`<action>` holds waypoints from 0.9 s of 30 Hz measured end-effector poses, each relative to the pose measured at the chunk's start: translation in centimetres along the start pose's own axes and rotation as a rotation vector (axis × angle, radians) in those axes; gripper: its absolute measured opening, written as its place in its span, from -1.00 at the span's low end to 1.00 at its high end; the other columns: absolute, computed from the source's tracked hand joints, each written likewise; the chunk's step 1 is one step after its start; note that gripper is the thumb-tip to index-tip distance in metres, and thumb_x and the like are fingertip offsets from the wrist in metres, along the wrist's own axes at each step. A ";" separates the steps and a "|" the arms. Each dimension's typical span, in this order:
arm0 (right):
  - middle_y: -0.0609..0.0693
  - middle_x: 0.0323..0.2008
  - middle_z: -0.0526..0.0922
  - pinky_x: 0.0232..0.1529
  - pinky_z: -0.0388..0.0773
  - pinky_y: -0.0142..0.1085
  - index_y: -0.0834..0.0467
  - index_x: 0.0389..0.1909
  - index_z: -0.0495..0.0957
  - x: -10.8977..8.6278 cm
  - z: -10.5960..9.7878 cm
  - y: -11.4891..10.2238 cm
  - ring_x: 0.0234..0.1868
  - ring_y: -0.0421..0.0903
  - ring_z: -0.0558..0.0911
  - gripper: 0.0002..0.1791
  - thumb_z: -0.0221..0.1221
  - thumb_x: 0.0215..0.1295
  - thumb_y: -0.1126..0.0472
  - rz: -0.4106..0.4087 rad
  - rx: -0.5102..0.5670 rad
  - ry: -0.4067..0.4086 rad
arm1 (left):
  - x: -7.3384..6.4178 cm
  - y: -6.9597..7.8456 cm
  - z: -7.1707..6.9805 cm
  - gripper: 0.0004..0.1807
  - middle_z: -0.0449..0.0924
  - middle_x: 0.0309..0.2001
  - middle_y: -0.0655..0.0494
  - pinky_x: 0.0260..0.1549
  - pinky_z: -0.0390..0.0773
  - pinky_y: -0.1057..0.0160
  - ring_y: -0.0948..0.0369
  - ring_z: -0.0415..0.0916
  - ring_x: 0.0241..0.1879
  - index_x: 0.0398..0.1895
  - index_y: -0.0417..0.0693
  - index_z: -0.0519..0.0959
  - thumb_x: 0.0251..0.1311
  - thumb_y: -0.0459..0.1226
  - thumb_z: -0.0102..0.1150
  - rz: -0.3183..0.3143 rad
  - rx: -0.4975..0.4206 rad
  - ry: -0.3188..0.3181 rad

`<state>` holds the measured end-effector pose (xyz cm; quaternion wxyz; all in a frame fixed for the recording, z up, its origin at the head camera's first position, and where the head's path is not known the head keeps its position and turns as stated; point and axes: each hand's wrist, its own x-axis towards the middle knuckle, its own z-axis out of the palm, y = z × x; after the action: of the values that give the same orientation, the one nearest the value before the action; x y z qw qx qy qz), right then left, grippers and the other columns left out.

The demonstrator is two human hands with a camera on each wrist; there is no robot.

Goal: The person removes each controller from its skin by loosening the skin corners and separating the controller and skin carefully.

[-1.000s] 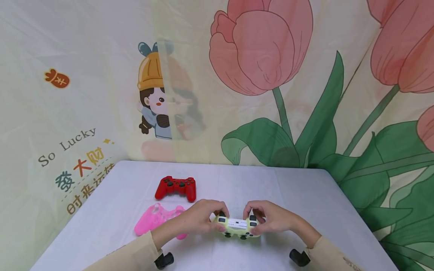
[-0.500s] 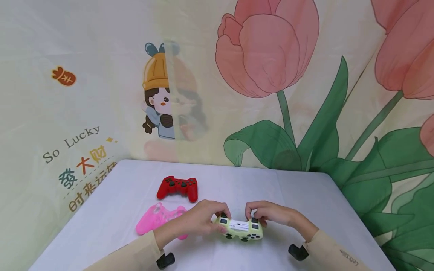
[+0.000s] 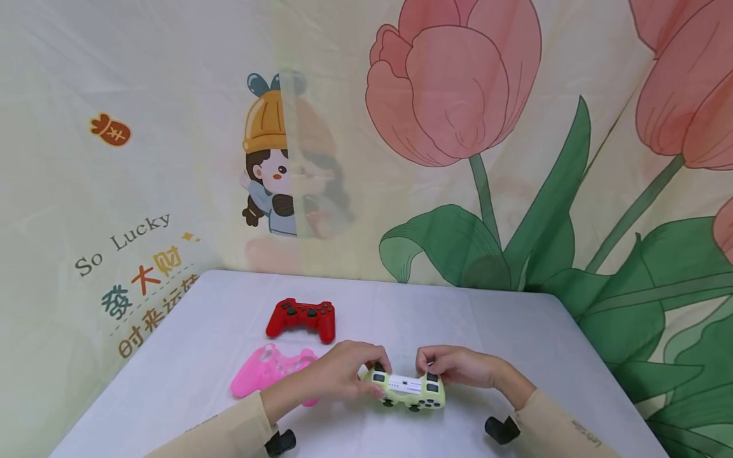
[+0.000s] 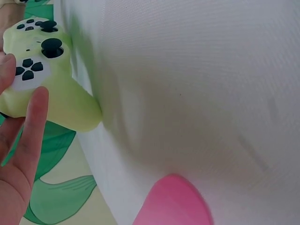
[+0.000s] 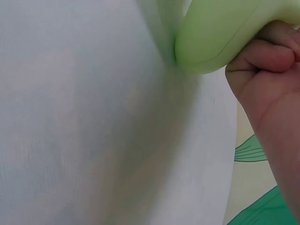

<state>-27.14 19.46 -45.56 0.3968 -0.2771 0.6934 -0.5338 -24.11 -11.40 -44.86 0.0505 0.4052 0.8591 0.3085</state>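
Observation:
A white game controller [image 3: 404, 384] in a pale green silicone cover [image 4: 77, 105] is held low over the table, its trigger edge facing up. My left hand [image 3: 346, 370] grips its left end, thumb on the front face by the direction buttons. My right hand [image 3: 458, 366] is at the right end, thumb and curled fingers pinching at the cover's upper edge beside the black triggers. In the right wrist view, that hand's bent fingers [image 5: 269, 54] lie against the back of the green handle. What exactly their tips hold is hidden.
A pink silicone controller cover [image 3: 252, 375] lies on the white table [image 3: 372, 439], partly behind the left forearm. Beyond it rests a red controller [image 3: 300, 320]. A printed cloth with tulips [image 3: 458, 95] hangs behind the table's far edge.
My right thumb has left the controller's front face, and the right hand has shifted up to its trigger edge. The controller's right end has dipped slightly. The left hand keeps its grip.

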 end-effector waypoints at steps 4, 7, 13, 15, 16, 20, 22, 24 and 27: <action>-0.02 -0.14 0.41 -0.06 0.40 -0.23 0.42 -0.05 0.28 -0.5 0.0 0.1 -0.09 -0.10 0.45 -0.71 -0.03 0.62 0.20 -0.014 0.002 -0.006 | 0.0 0.0 0.1 -0.67 0.65 -0.21 0.53 -0.17 0.55 0.42 0.44 0.54 -0.21 -0.11 0.29 0.64 0.16 -0.13 0.61 -0.003 0.003 -0.002; -0.02 -0.15 0.39 -0.11 0.36 -0.25 0.36 -0.05 0.31 -0.9 0.2 0.2 -0.15 -0.13 0.41 -0.74 -0.02 0.68 0.18 -0.048 -0.010 0.008 | 0.1 0.0 0.1 -0.67 0.63 -0.22 0.53 -0.17 0.54 0.42 0.44 0.53 -0.22 -0.11 0.29 0.64 0.15 -0.12 0.62 0.003 0.016 0.005; -0.01 -0.12 0.40 -0.10 0.42 -0.26 0.37 -0.04 0.32 -0.9 0.8 0.3 -0.10 -0.11 0.44 -0.73 -0.03 0.70 0.17 -0.076 -0.005 0.062 | 0.0 -0.1 0.2 -0.67 0.63 -0.24 0.53 -0.19 0.54 0.42 0.45 0.52 -0.23 -0.12 0.29 0.64 0.15 -0.11 0.62 0.001 0.022 0.003; -0.01 -0.12 0.41 -0.09 0.46 -0.27 0.40 -0.04 0.31 -0.8 1.0 0.3 -0.08 -0.11 0.46 -0.71 -0.03 0.71 0.18 -0.076 0.012 0.069 | 0.0 -0.1 0.2 -0.67 0.63 -0.24 0.53 -0.18 0.54 0.42 0.45 0.52 -0.23 -0.11 0.29 0.64 0.15 -0.11 0.62 0.002 0.030 -0.001; -0.01 -0.13 0.41 -0.08 0.47 -0.28 0.39 -0.06 0.31 -0.8 1.0 0.3 -0.07 -0.11 0.46 -0.72 -0.03 0.71 0.18 -0.073 0.021 0.072 | 0.0 -0.1 0.1 -0.67 0.63 -0.23 0.53 -0.18 0.54 0.42 0.45 0.52 -0.23 -0.11 0.29 0.64 0.15 -0.11 0.62 0.007 0.036 -0.004; -0.02 -0.14 0.42 -0.06 0.48 -0.26 0.32 -0.10 0.34 -0.8 1.4 0.1 -0.05 -0.09 0.47 -0.75 -0.03 0.71 0.17 -0.070 0.036 0.087 | 0.1 -0.1 0.0 -0.69 0.63 -0.23 0.54 -0.16 0.52 0.41 0.46 0.50 -0.24 -0.10 0.30 0.65 0.17 -0.09 0.61 0.030 0.067 -0.013; -0.02 -0.13 0.42 -0.06 0.47 -0.25 0.27 -0.10 0.35 -0.9 1.5 -0.1 -0.04 -0.07 0.47 -0.76 -0.02 0.71 0.14 -0.077 0.013 0.114 | 0.1 -0.1 -0.2 -0.69 0.64 -0.23 0.54 -0.17 0.52 0.40 0.46 0.49 -0.24 -0.10 0.31 0.66 0.17 -0.09 0.60 0.033 0.071 -0.008; -0.01 -0.13 0.42 -0.06 0.46 -0.25 0.28 -0.08 0.36 -1.1 1.6 -0.1 -0.02 -0.06 0.47 -0.74 -0.02 0.71 0.12 -0.093 -0.023 0.152 | 0.2 -0.1 -0.3 -0.70 0.65 -0.24 0.53 -0.17 0.52 0.39 0.46 0.50 -0.25 -0.10 0.30 0.67 0.17 -0.10 0.60 0.024 0.066 -0.001; 0.01 -0.15 0.39 -0.10 0.44 -0.26 0.28 -0.04 0.37 -1.5 1.8 0.3 -0.05 -0.09 0.45 -0.73 -0.01 0.71 0.10 -0.118 -0.066 0.215 | 0.5 0.1 -0.5 -0.70 0.66 -0.25 0.52 -0.18 0.52 0.38 0.46 0.52 -0.26 -0.10 0.29 0.67 0.17 -0.12 0.60 0.003 0.056 0.003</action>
<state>-24.84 19.82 -45.70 0.2788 -0.2716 0.7315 -0.5598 -24.55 -11.27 -44.37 0.0373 0.4071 0.8669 0.2852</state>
